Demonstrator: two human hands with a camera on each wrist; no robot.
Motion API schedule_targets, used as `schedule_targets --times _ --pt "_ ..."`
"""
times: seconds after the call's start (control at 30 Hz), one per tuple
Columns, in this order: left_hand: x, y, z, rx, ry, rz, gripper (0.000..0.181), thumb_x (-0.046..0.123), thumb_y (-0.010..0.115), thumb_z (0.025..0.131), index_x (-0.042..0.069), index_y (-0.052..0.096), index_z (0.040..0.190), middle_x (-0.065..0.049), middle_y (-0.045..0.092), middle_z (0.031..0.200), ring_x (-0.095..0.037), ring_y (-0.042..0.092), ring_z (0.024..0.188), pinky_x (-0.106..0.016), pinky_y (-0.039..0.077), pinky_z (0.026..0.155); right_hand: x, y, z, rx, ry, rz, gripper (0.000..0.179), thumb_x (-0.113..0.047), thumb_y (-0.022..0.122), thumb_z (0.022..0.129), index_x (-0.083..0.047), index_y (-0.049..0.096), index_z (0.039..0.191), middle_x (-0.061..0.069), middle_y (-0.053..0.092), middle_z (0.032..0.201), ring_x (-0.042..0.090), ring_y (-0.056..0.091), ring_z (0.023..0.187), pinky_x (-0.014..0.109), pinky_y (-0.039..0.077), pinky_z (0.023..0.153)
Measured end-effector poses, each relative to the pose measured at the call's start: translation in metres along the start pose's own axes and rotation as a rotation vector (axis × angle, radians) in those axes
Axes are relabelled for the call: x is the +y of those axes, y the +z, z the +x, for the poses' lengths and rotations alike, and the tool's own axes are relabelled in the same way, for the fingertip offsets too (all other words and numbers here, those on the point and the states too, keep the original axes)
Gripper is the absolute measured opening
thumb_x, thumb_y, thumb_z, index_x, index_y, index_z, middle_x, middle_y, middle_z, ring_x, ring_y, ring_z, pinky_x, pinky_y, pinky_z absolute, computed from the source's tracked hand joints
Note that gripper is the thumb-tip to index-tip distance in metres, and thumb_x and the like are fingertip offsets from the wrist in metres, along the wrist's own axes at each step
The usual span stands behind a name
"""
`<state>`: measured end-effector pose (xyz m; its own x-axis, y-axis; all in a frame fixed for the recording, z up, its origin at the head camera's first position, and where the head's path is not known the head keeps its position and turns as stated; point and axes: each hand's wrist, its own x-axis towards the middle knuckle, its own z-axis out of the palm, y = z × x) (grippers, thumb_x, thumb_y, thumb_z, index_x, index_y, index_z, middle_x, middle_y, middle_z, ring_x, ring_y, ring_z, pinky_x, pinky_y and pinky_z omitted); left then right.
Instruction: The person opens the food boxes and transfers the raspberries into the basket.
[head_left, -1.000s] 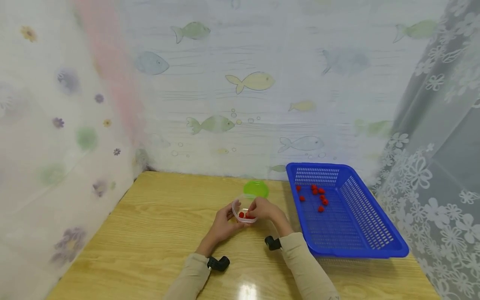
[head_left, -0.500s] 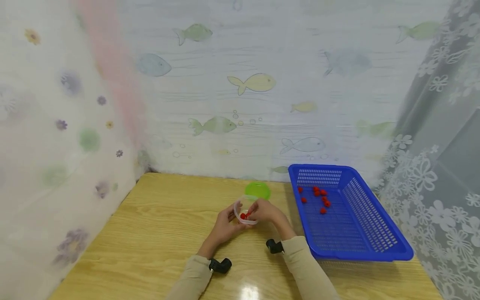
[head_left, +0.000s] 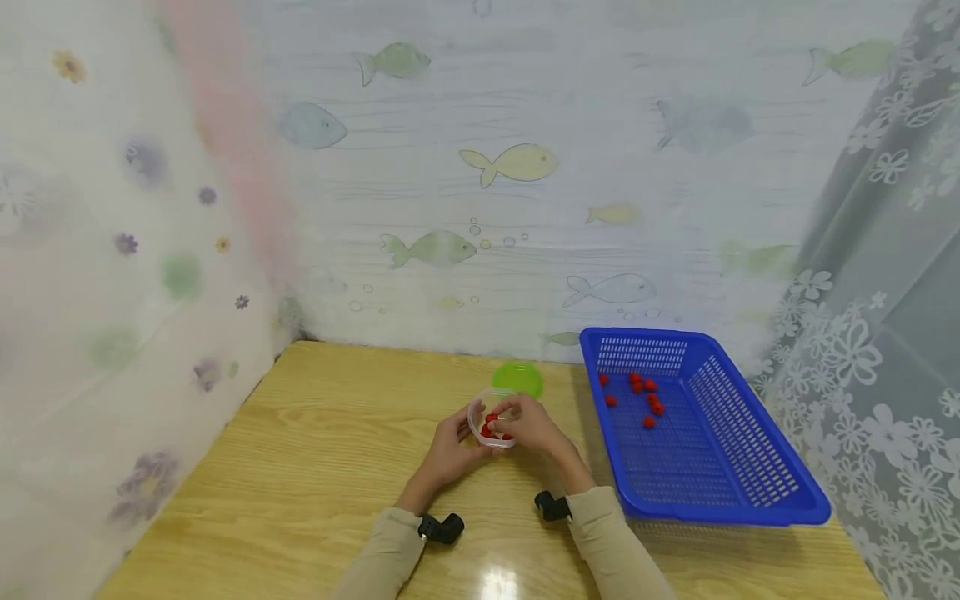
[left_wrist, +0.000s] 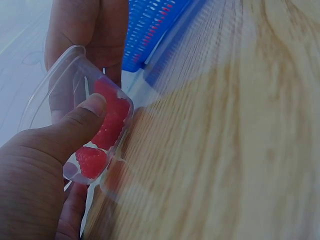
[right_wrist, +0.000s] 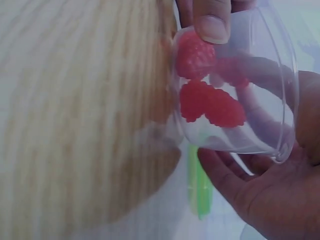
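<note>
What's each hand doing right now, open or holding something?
Left hand: holding the clear container.
Right hand: at the container; whether it is open or gripping anything cannot be told.

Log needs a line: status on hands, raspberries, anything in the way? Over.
Left hand holds clear container. Right hand partly inside, grip unclear. Raspberries inside, more in blue basket. Green lid beyond, not in the way.

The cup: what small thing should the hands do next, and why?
Probably lift the right hand away from the cup: berries already lie inside, the left hand holds the cup, and more berries lie in the basket.
</note>
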<state>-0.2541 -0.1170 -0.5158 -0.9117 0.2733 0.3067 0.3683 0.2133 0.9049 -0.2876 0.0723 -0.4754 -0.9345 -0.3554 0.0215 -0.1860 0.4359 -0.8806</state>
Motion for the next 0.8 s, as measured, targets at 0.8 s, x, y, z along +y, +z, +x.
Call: schedule_targets --times 0.8 --pt "-0.005 0.0 -0.001 0.008 0.001 -0.009 0.079 0.005 0.085 0.082 -0.006 0.045 0.149 -0.025 0.052 0.148 -0.039 0.05 0.138 -0.047 0.046 0.111 0.007 0.014 -0.012 0.225 -0.1 0.025 0.007 -0.012 0.075 0.092 -0.006 0.075 0.094 0.029 0.052 0.137 0.049 0.034 0.137 0.068 0.032 0.111"
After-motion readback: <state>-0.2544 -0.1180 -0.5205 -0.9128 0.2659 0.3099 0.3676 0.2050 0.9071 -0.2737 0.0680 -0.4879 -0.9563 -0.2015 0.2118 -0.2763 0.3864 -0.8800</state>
